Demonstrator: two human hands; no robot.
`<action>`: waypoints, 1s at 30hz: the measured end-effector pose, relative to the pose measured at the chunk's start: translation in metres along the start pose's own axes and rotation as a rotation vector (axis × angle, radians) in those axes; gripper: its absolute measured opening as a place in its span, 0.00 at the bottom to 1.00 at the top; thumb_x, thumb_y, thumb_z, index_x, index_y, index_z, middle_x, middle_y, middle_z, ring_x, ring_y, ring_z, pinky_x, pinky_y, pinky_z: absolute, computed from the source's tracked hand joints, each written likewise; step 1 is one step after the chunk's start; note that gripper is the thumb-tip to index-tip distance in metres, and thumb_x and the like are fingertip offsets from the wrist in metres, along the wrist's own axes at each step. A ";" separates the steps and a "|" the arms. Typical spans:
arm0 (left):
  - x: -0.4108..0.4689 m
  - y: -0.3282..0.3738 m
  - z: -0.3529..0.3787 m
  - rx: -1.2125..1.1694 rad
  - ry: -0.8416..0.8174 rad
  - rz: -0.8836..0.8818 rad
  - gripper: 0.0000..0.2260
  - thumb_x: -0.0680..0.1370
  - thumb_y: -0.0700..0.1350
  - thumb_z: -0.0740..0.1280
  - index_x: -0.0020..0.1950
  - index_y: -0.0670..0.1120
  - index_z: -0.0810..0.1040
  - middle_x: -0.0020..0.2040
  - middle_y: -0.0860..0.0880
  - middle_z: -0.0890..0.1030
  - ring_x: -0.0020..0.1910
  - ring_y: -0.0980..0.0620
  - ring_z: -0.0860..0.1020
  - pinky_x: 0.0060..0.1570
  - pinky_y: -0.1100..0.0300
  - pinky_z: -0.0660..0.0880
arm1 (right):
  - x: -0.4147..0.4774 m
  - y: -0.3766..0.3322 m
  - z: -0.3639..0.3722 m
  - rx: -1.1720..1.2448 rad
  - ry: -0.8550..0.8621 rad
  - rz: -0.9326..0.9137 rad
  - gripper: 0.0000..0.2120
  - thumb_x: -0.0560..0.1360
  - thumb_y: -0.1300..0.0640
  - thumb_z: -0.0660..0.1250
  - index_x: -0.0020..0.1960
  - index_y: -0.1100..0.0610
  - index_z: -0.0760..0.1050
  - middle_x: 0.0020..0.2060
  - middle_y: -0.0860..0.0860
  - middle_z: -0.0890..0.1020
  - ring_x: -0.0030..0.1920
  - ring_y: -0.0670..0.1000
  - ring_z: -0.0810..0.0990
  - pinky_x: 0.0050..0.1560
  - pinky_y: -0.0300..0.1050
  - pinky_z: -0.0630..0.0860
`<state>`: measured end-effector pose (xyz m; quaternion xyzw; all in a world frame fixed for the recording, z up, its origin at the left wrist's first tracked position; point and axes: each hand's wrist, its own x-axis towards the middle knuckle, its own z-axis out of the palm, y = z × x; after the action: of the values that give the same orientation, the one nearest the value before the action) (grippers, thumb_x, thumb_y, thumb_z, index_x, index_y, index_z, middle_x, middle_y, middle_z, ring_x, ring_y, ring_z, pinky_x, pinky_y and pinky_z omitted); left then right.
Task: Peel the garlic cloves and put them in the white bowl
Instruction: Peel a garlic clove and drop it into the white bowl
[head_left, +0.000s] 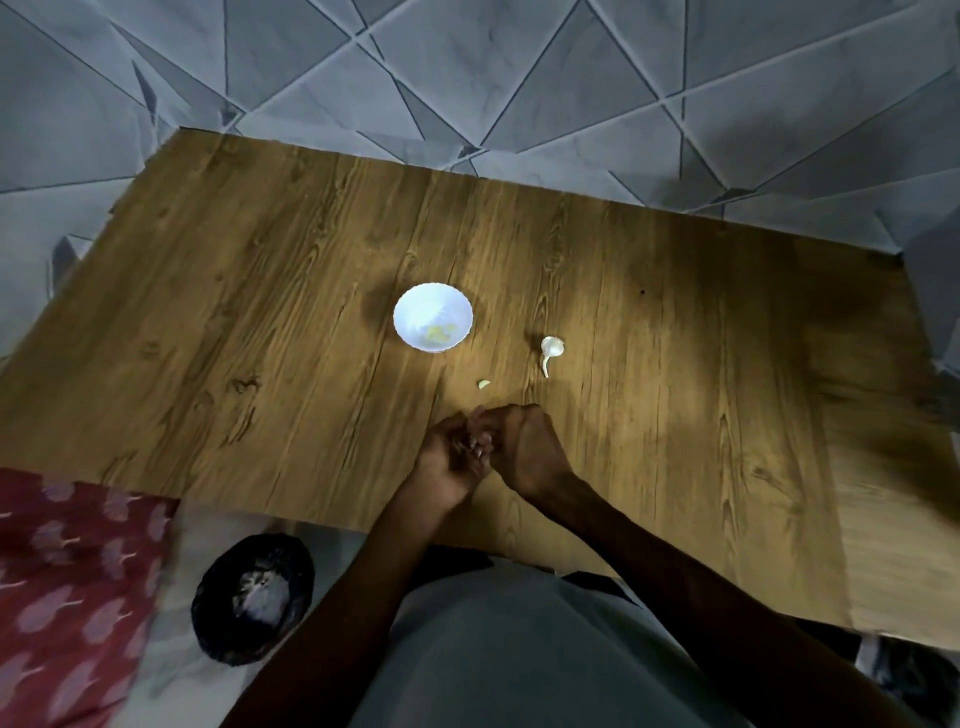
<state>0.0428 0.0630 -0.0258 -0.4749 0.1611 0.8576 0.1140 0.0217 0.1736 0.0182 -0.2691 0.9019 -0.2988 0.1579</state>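
Observation:
A white bowl (415, 304) stands mid-table with a few peeled, yellowish cloves (439, 333) at its bottom. To its right lies the rest of a garlic bulb (551, 348) with its stem. One loose clove (483, 384) lies just beyond my hands. My left hand (448, 457) and my right hand (527, 452) meet over the table's near edge. Both have their fingers curled together around a small garlic clove (477, 445) pinched between them. The fingers hide most of this clove.
The wooden table (260, 312) stands on a grey tiled floor. Below its near edge on the left sit a black bowl (253, 597) with pale scraps inside and a red patterned cloth (67, 571).

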 end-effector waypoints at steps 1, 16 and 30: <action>0.000 -0.002 0.002 -0.004 -0.007 -0.006 0.15 0.79 0.40 0.58 0.38 0.39 0.81 0.34 0.45 0.78 0.36 0.51 0.73 0.38 0.61 0.74 | 0.000 -0.003 -0.003 -0.156 -0.022 0.006 0.06 0.74 0.61 0.67 0.45 0.57 0.83 0.42 0.53 0.85 0.41 0.54 0.83 0.42 0.44 0.76; -0.001 0.020 0.001 -0.068 -0.026 0.109 0.13 0.82 0.40 0.55 0.48 0.38 0.78 0.37 0.42 0.85 0.34 0.46 0.85 0.37 0.55 0.82 | -0.013 0.078 -0.022 0.432 0.300 0.407 0.08 0.73 0.70 0.69 0.42 0.60 0.84 0.32 0.47 0.83 0.33 0.52 0.84 0.40 0.52 0.84; -0.003 0.035 -0.018 -0.027 0.031 0.143 0.13 0.82 0.40 0.54 0.48 0.38 0.77 0.41 0.42 0.83 0.47 0.46 0.79 0.57 0.53 0.76 | 0.000 0.072 0.015 -0.068 0.125 0.249 0.07 0.78 0.58 0.67 0.51 0.56 0.84 0.48 0.50 0.85 0.45 0.48 0.82 0.44 0.36 0.71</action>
<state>0.0460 0.0237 -0.0261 -0.4770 0.1848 0.8582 0.0435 0.0002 0.2160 -0.0385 -0.1410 0.9460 -0.2624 0.1281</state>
